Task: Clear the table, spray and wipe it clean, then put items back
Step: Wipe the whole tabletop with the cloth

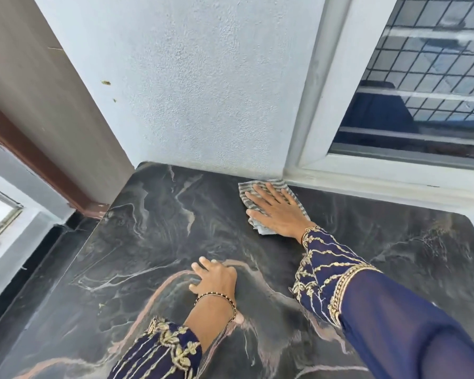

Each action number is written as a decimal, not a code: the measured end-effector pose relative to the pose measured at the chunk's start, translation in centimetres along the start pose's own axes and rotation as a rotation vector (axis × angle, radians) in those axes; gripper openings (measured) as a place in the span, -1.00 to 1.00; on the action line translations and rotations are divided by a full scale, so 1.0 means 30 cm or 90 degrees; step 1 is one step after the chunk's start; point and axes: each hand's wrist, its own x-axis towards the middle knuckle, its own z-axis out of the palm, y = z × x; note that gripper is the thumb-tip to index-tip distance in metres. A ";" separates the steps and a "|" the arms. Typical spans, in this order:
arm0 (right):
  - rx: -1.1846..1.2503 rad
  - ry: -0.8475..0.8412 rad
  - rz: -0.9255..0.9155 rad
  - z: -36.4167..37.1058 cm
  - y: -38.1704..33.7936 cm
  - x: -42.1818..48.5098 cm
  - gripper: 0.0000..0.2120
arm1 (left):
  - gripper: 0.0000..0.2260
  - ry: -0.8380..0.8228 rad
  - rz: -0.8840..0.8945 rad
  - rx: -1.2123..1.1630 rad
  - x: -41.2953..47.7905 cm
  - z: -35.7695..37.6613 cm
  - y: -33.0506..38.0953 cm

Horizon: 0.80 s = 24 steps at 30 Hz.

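Note:
A dark marbled table top (148, 242) with pale veins fills the lower view. My right hand (278, 212) lies flat with fingers spread on a grey striped cloth (248, 191), pressing it onto the table's far edge, close to the wall. My left hand (216, 280) rests on the table nearer to me, fingers bent and pressed on the surface, holding nothing. Both arms wear dark blue sleeves with gold embroidery.
A white textured wall (203, 91) stands behind the table. A window (422, 91) with a grille and a white sill is at the back right. At the left are a brown door frame (39, 165) and dark floor (25, 283) below the table's edge.

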 end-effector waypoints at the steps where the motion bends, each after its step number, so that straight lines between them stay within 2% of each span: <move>1: 0.004 0.010 0.022 -0.005 -0.001 0.018 -0.39 | 0.05 -0.024 -0.006 0.004 -0.004 -0.005 0.003; 4: 0.012 0.022 0.052 -0.007 -0.007 0.030 -0.41 | 0.18 -0.058 0.001 0.036 -0.008 -0.015 0.005; 10: 0.012 0.044 0.070 0.002 0.073 -0.042 -0.45 | 0.15 -0.030 0.037 0.083 0.006 -0.001 -0.011; 15: 0.021 0.042 0.149 -0.018 0.248 -0.168 -0.43 | 0.14 -0.037 0.023 0.083 0.017 0.002 -0.001; 18: 0.021 0.031 0.175 -0.022 0.250 -0.191 -0.42 | -0.01 -0.001 0.035 0.093 0.025 0.008 -0.004; 21: 0.023 0.040 0.191 -0.018 0.213 -0.200 -0.41 | 0.10 -0.005 0.048 0.129 0.030 0.015 -0.006; 24: 0.017 0.038 0.178 0.009 0.173 -0.243 -0.40 | 0.08 0.004 0.054 0.144 0.036 0.019 -0.006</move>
